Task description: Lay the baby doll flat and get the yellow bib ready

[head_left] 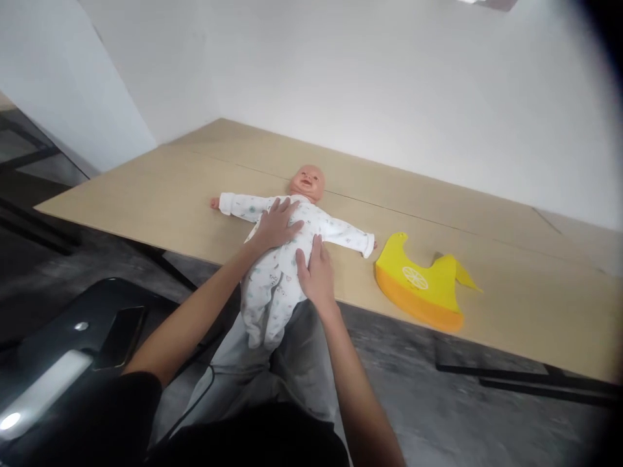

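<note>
We see a doll (285, 250) in the middle of the frame, lying face up on the bench (146, 194), legs hanging off the edge. Our left hand (276, 226) lies flat and open on its chest. Our right hand (317, 272) presses open against its side. A yellow bib (418, 282) sits to the right.

The worktop (160, 188) in front of me is pale wood, with a seam running across it toward the white wall. A baby doll (287, 250) in a white printed sleepsuit lies face up on it, arms spread wide, its legs hanging past the near edge. Just beside the doll's outstretched arm, a yellow bib (421, 282) with an orange pocket lies near that edge.
</note>
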A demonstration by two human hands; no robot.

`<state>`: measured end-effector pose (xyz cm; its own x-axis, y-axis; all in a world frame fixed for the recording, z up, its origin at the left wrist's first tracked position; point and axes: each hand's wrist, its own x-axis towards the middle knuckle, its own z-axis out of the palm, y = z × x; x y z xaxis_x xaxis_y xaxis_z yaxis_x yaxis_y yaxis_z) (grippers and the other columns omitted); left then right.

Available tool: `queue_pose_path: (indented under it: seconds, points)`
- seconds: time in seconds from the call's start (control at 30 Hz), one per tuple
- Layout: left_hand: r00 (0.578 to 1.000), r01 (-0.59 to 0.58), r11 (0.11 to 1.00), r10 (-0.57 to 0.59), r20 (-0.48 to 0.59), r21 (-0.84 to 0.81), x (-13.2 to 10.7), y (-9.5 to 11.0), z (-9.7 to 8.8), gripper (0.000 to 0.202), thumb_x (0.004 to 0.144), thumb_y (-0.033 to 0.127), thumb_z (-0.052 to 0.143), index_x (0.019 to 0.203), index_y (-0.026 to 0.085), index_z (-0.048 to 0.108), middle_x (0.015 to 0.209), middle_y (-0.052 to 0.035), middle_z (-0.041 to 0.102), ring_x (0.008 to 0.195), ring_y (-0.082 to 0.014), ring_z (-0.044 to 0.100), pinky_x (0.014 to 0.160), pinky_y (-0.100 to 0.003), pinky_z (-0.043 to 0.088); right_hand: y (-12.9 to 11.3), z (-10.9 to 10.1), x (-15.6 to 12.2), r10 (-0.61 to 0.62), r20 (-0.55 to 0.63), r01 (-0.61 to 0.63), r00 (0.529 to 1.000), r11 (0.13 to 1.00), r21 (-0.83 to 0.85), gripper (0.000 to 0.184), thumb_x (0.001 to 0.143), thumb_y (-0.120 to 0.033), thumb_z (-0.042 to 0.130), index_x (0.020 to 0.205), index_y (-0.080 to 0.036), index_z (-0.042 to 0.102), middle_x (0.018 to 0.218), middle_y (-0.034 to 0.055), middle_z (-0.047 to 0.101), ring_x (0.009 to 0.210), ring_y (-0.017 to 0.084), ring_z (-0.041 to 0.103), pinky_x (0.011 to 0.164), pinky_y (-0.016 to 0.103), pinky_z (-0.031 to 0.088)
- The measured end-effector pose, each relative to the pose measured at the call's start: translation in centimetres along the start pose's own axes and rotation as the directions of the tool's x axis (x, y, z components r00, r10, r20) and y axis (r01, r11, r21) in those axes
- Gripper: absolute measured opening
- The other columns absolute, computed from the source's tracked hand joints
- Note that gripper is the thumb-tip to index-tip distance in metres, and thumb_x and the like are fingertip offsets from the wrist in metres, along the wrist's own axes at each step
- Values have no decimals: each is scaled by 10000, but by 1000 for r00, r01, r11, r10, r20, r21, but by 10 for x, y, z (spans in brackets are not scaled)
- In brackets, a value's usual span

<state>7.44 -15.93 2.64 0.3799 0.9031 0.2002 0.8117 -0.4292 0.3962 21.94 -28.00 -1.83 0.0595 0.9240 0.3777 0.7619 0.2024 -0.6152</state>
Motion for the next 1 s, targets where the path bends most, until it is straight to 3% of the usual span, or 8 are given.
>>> queue_pose_path:
  seconds: [0.3, 0.5, 0.67, 1.0]
  points:
    - [998, 26, 1000, -26, -63, -14, -11, 4, -3, 643, 988, 451, 429, 1582, 206, 387, 1674, -93, 280, 1557, -372, 181, 1194, -646, 267, 2, 0, -5, -8, 6, 8, 1000, 995, 96, 855, 1111, -665, 295, 1596, 39, 305, 1566, 164, 318, 1455, 304, 321, 1234, 457, 287]
    - [995, -13, 1000, 10, -98, -25, -16, -5, 2, 664, 987, 466, 418, 1588, 189, 369, 1674, -138, 262, 1556, -410, 149, 1175, -705, 244, -2, 6, -10, 49, -83, -42, 995, 996, 84, 643, 1104, -497, 401, 1534, -23, 469, 1445, 140, 503, 1324, 300, 504, 1119, 403, 437]
    - [990, -63, 997, 56, -132, -54, -26, -12, -4, 639, 1006, 444, 378, 1571, 145, 390, 1656, -154, 292, 1551, -395, 178, 1192, -671, 262, -9, 8, -15, 103, -244, -109, 964, 994, -15, 506, 1064, -425, 428, 1348, -81, 667, 1255, 116, 644, 1165, 297, 613, 981, 356, 486]
    - [985, -49, 995, 33, -172, -90, -29, -20, 0, 608, 1003, 464, 389, 1535, 175, 445, 1656, -90, 317, 1559, -328, 201, 1243, -592, 263, -10, 9, -17, 81, -263, -105, 961, 991, -82, 492, 1066, -411, 420, 1334, -87, 676, 1217, 109, 660, 1110, 289, 634, 875, 310, 479]
